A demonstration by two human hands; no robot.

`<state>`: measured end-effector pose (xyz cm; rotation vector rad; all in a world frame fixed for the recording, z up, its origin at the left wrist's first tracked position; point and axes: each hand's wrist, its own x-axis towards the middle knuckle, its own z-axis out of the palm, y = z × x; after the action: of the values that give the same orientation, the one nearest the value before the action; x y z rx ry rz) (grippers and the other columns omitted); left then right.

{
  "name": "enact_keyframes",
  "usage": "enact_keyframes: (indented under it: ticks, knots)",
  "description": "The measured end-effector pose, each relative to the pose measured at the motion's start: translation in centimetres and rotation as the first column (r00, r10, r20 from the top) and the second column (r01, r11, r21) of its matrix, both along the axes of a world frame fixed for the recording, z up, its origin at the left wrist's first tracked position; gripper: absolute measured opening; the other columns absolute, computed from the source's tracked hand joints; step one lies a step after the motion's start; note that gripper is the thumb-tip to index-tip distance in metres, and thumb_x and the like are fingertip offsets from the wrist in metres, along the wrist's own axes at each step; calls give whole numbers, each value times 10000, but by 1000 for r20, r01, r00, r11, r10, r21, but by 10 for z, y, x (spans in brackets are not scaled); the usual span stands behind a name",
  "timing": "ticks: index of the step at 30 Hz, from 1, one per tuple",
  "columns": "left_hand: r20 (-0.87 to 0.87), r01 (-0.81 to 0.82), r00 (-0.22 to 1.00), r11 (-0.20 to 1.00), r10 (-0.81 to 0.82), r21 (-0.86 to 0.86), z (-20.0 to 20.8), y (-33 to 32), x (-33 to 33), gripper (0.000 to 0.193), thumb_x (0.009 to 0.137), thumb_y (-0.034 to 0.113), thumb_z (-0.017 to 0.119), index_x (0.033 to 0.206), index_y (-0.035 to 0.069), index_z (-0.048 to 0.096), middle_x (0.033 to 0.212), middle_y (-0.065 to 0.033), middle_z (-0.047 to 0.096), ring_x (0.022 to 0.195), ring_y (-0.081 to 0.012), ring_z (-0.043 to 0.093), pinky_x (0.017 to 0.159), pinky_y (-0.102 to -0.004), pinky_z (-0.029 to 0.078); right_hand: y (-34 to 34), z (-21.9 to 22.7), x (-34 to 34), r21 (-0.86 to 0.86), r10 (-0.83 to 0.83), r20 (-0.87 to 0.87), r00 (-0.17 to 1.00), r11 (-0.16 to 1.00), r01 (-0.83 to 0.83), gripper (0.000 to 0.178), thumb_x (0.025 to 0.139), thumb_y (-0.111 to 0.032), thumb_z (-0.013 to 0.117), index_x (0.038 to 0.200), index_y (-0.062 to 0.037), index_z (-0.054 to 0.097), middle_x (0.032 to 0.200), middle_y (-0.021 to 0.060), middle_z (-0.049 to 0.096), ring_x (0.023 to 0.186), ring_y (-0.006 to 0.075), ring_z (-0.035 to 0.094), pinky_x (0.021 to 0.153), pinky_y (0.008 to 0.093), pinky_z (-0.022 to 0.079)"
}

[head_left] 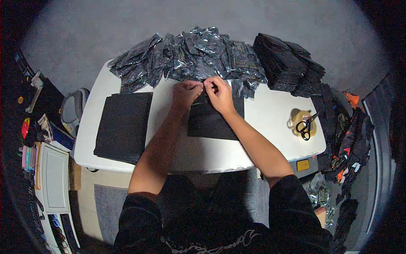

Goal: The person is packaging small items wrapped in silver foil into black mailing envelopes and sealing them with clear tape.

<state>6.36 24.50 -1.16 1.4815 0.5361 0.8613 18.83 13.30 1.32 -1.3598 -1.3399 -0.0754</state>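
Observation:
In front of me on the white table [169, 156] lies a flat black rectangular piece [215, 122], with the shiny film of a clear plastic bag [237, 86] at its far end. My left hand [188, 92] and my right hand [218, 92] meet over that far end, thumbs and fingertips pinched close together. Both seem to grip the plastic bag's edge, though the fingers hide just what is between them. Directly beyond my hands is a heap of black items in glossy clear bags [203, 46].
A neat stack of black rectangular pieces [122, 127] sits at the table's left. Taller stacks of black folded pieces [283, 63] stand at the far right. Black-handled scissors [305, 129] rest on a roll of tape [301, 118] near the right edge. A grey chair [72, 108] is off to the left.

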Motion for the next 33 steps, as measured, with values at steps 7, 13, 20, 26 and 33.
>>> enact_keyframes:
  ticks: [7, 13, 20, 26, 33]
  knots:
    - [-12, -11, 1000, 1000, 11, 13, 1, -2, 1, 144, 886, 128, 773, 934, -7, 782, 769, -11, 730, 669, -84, 647, 615, -240, 509, -1, 0, 0, -19, -21, 21, 1000, 1000, 21, 113, 952, -96, 685, 980, 12, 664, 914, 141, 672, 798, 252, 680, 705, 335, 534]
    - [-28, 18, 999, 1000, -18, 6, 5, -2, -1, 156, 898, 128, 768, 957, -15, 774, 823, -28, 739, 727, -87, 657, 661, -242, 521, -1, 2, -1, -12, -26, -1, 1000, 1000, 26, 117, 959, -101, 677, 977, 14, 665, 911, 143, 678, 790, 252, 689, 701, 334, 538]
    - [-23, 99, 995, 994, -100, -36, 4, 1, -7, 187, 931, 95, 722, 1054, -46, 738, 925, -69, 743, 828, -122, 681, 755, -254, 556, -2, 4, -3, -61, -2, -61, 998, 998, -2, 132, 981, -119, 663, 987, 12, 665, 916, 129, 684, 768, 218, 689, 683, 320, 539]
    - [92, 206, 975, 977, -200, -58, -7, 6, -3, 211, 953, 119, 719, 1082, -47, 728, 1001, -95, 742, 913, -143, 700, 823, -272, 577, -1, 1, 2, -62, -25, -33, 999, 998, 23, 138, 985, -125, 665, 996, 13, 665, 916, 124, 682, 771, 182, 668, 678, 296, 525]
    - [7, 124, 992, 987, -125, 107, -14, 13, 1, 189, 945, 136, 733, 1049, -21, 749, 972, -70, 752, 919, -129, 701, 800, -270, 565, 1, 0, 0, -63, 5, -86, 996, 998, -10, 135, 990, -122, 659, 992, 13, 661, 898, 108, 673, 757, 156, 656, 664, 295, 531]
